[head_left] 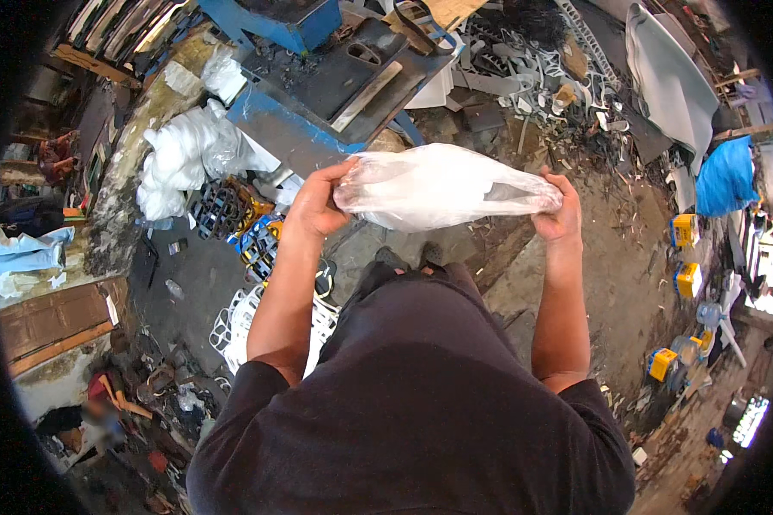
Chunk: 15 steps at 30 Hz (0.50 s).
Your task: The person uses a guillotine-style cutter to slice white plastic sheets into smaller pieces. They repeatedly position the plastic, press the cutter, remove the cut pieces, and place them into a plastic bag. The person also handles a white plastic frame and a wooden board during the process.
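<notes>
Right now both hands are clamped on the same thing: a translucent white plastic bag [442,196], bulging and stretched sideways at chest height in front of the dark shirt [421,403]. The left hand [316,204] grips the fatter end, fingers curled over the top of it, while the right hand [558,210] pinches the narrow, gathered end in a closed fist. The bag hangs clear of everything, above the dirt floor [610,249] and the toes of the dark shoes [408,256].

To my eye the plastic is being pulled taut and bunched, and doing that well means keeping the two grips level and drawing evenly, since thin film tears where it is pinched hardest, most likely at the right-hand end. What the bag contains I cannot tell; it looks mostly air and folds.

Just beyond the left hand stands a blue metal machine bed [318,103] with a dark plate on it, and beside that a heap of crumpled white plastic sheeting [185,159]. Below lie stacked black and yellow moulded parts [232,215] and white cut-out shapes [236,322]. Far right, yellow boxes [685,257] sit near a blue sack [726,176].
</notes>
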Motion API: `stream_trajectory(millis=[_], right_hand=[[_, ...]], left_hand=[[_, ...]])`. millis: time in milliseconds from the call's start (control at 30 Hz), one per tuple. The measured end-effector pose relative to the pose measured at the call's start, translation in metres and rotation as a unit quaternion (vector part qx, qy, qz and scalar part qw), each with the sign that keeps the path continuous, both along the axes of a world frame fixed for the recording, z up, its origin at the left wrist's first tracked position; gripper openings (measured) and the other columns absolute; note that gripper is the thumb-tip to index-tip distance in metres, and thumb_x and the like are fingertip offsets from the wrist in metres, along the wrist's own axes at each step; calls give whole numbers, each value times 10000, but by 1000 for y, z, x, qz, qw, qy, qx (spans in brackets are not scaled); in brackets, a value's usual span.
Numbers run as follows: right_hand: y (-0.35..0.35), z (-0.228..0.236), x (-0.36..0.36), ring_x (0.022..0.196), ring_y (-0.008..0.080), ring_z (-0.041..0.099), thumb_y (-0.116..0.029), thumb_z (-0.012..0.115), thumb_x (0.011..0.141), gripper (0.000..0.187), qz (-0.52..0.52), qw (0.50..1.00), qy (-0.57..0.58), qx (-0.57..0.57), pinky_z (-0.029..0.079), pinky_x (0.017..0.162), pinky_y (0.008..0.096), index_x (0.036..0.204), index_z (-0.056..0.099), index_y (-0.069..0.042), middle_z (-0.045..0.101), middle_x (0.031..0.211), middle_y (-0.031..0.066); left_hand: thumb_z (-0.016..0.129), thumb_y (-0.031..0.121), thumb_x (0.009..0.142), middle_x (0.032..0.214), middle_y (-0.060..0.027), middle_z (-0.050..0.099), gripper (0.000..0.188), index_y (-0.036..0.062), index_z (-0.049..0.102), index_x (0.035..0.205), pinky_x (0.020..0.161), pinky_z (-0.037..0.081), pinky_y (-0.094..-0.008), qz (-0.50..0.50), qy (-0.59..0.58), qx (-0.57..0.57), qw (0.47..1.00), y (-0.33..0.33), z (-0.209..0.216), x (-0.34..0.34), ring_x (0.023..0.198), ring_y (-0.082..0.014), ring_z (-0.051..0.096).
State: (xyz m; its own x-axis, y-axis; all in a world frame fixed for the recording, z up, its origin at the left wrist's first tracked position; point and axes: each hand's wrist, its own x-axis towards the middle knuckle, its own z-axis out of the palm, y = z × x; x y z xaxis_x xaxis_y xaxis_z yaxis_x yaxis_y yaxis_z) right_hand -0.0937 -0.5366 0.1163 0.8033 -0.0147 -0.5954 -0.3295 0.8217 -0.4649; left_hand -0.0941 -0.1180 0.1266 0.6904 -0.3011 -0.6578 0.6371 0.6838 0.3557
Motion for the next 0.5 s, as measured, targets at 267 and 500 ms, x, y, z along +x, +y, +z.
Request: stream_trajectory(millis=[267,500], right_hand=[[11,31,-14,988,236,620,-207,761,839,380,330,716,-150,-596,524,797,408,1201,657,-153,565,1122,106],[-9,11,4,975,254,682,-110,620,942,327,183,943,5,-277,542,961,413,1212,607,76,699,1113,123]], left_hand=[[646,147,983,1052,-114,680,279,-13,593,1205,804,600,-377,73,-51,-31,996,15,-29,7,920,-217,682],[764,209,877,1055,-14,611,459,105,562,1276,806,477,-286,-185,-378,541,728,1,17,-4,955,-114,566]])
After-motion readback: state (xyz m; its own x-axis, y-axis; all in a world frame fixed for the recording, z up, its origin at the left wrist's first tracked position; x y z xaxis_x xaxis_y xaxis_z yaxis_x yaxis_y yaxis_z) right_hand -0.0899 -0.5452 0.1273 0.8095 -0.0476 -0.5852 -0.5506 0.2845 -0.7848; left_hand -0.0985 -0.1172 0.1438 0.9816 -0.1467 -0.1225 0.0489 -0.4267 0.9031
